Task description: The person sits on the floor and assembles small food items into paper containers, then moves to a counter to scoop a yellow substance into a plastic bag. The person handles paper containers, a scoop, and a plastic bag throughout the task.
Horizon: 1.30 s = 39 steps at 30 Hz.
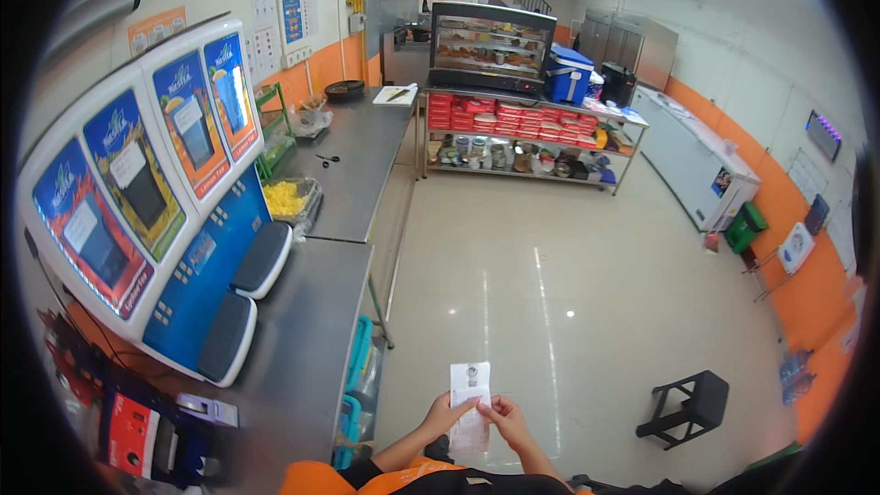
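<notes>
A narrow white paper receipt [469,385] stands upright low in the middle of the view, held in both hands. My left hand [445,415] pinches its left edge. My right hand [505,420] grips its right edge at about the same height. The slip's lower part [470,438] hangs down between the two hands. My orange sleeves come in from the bottom edge.
A steel counter [302,348] on my left carries a blue drink dispenser [156,211] and a red box [128,435]. A second steel counter [353,165] runs farther back. A black stool [689,408] stands right. A shelf rack with a display warmer [490,55] and a chest freezer [697,160] line the far side.
</notes>
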{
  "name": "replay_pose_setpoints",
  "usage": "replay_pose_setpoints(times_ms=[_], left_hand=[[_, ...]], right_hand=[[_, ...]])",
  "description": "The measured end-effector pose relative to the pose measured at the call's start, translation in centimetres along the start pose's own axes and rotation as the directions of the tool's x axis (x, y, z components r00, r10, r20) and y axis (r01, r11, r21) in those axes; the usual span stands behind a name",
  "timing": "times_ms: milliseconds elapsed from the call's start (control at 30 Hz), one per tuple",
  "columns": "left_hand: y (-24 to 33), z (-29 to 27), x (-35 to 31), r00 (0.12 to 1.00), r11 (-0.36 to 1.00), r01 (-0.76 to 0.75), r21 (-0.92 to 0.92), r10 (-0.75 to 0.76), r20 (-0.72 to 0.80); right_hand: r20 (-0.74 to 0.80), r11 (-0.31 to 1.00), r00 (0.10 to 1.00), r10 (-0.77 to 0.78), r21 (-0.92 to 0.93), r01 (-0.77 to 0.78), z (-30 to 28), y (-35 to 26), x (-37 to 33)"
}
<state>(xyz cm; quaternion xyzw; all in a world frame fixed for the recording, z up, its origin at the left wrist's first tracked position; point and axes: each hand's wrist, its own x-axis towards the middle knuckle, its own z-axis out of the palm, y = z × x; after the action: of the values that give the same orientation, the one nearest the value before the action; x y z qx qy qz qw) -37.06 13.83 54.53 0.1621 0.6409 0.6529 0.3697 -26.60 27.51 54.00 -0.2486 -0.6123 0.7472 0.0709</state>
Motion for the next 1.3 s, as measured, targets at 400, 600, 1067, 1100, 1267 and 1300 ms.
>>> replay_pose_setpoints(times_ms=[400, 600, 1067, 1100, 1267, 1300], left_hand=[[6.1, -9.3, 18.1, 0.956, 0.741, 0.276, -0.612, -0.279, 0.093], [7.8, -14.2, 30.4, 0.977, 0.699, 0.08, -0.71, -0.197, -0.084], [20.1, -31.3, 50.7, -0.107, 0.881, 0.014, 0.473, 0.472, -0.875], [22.2, -32.0, 50.8, -0.168, 0.804, 0.199, 0.56, 0.591, -0.789], [17.6, -39.5, 55.1, 0.229, 0.848, 0.187, 0.495, 0.453, -0.862], [16.9, -41.2, 55.9, 0.295, 0.859, 0.187, 0.477, 0.415, -0.861]], right_hand=[[0.23, 0.995, 0.973, 0.016, -0.096, 0.006, 2.8, -4.6, 21.2], [0.41, 0.994, 0.912, 0.034, -0.108, 0.011, 3.9, -6.2, 37.2], [0.841, 0.818, 0.54, 0.045, -0.341, 0.463, 17.2, -19.7, 70.9], [0.842, 0.816, 0.538, 0.029, -0.331, 0.474, 18.9, -19.1, 72.8], [0.902, 0.743, 0.431, -0.006, -0.285, 0.606, 27.0, -13.9, 82.1], [0.916, 0.719, 0.4, 0.005, -0.281, 0.635, 28.1, -13.3, 83.3]])
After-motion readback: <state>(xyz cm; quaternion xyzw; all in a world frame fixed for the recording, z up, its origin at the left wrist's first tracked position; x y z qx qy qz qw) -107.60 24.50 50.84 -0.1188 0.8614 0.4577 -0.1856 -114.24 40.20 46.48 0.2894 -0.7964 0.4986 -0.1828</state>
